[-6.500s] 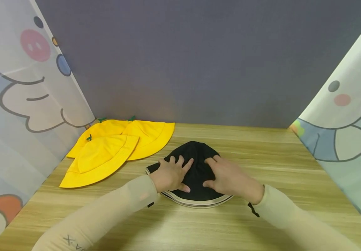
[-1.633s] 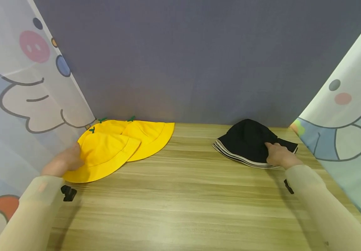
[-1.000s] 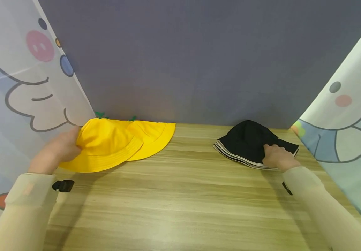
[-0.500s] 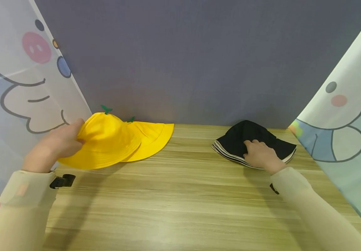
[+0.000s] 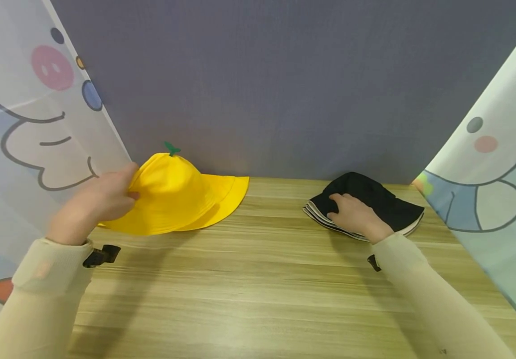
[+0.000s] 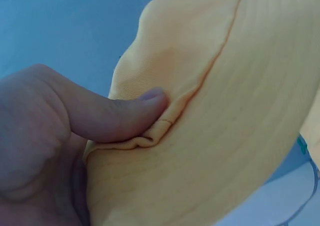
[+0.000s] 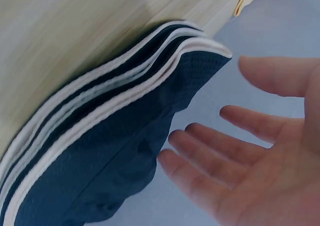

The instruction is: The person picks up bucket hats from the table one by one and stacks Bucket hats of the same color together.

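Observation:
My left hand (image 5: 96, 204) pinches the side of a yellow bucket hat (image 5: 168, 194) and holds it above the table. A green sprout stands on its crown. In the left wrist view the thumb (image 6: 117, 118) presses the fold where crown meets brim. Behind the held hat, another yellow hat (image 5: 233, 192) lies on the table, partly covered. At the right, a stack of black bucket hats (image 5: 374, 194) with pale brim edging lies by the back wall. Over its near left side hovers my right hand (image 5: 356, 214); its loosely spread fingers (image 7: 210, 161) look apart from the fabric.
The wooden table (image 5: 249, 289) runs back to a grey wall (image 5: 258, 89). Printed cartoon panels stand at the left (image 5: 24, 139) and right (image 5: 500, 164). Each wrist carries a small black strap piece.
Earlier both hands were on the black hats mid-table; these now lie back right. My left hand has lifted a yellow hat and moves it rightward. The right hand has slid left over the black stack.

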Demonstrator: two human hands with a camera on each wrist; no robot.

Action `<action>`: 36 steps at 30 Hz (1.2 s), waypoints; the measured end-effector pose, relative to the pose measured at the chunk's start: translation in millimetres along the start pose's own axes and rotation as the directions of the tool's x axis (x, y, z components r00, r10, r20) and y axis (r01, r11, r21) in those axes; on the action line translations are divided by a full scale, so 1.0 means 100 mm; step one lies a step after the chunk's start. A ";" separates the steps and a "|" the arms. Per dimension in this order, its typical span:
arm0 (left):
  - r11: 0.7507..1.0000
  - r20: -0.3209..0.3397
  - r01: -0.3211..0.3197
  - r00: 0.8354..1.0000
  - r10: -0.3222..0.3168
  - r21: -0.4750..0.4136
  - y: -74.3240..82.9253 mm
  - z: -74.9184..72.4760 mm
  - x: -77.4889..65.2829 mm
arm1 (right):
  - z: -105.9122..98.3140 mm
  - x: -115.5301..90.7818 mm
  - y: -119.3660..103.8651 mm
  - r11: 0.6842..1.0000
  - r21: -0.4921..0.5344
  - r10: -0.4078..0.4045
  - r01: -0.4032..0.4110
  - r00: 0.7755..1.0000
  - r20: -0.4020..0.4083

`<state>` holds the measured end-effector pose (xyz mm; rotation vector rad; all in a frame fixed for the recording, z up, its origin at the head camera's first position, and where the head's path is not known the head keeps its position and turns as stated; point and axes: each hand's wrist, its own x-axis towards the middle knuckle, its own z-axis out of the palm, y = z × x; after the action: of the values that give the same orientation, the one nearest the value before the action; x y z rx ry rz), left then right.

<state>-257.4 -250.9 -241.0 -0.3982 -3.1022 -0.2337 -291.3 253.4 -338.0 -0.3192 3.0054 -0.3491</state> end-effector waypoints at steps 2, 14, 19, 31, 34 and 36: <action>1.000 -0.002 -0.023 1.000 0.023 -0.007 0.06 0.02 0.02 | 0.01 0.02 -0.04 0.999 0.032 -0.014 0.013 1.000 0.010; 0.989 -0.030 -0.115 0.993 0.113 -0.087 0.31 0.16 0.13 | 0.12 0.13 -0.35 0.969 0.164 -0.185 0.185 0.983 -0.014; 0.982 -0.065 -0.169 0.984 0.164 -0.081 0.37 0.22 0.14 | 0.16 0.18 -0.46 0.949 0.227 -0.223 0.221 0.975 -0.017; 0.950 -0.062 -0.241 0.970 0.233 -0.199 0.45 0.35 0.16 | 0.31 0.34 -0.76 0.876 0.429 -0.209 0.219 0.975 -0.071; 0.941 -0.063 -0.253 0.968 0.245 -0.226 0.45 0.37 0.16 | 0.32 0.35 -0.82 0.850 0.478 -0.208 0.221 0.975 -0.081; 0.935 -0.063 -0.262 0.965 0.254 -0.241 0.45 0.38 0.16 | 0.32 0.35 -0.85 0.825 0.512 -0.229 0.239 0.970 -0.084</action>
<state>-260.9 -197.8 -271.5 -0.7910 -2.9518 -0.6173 -304.8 157.9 -351.8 -0.6286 2.7346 -1.1622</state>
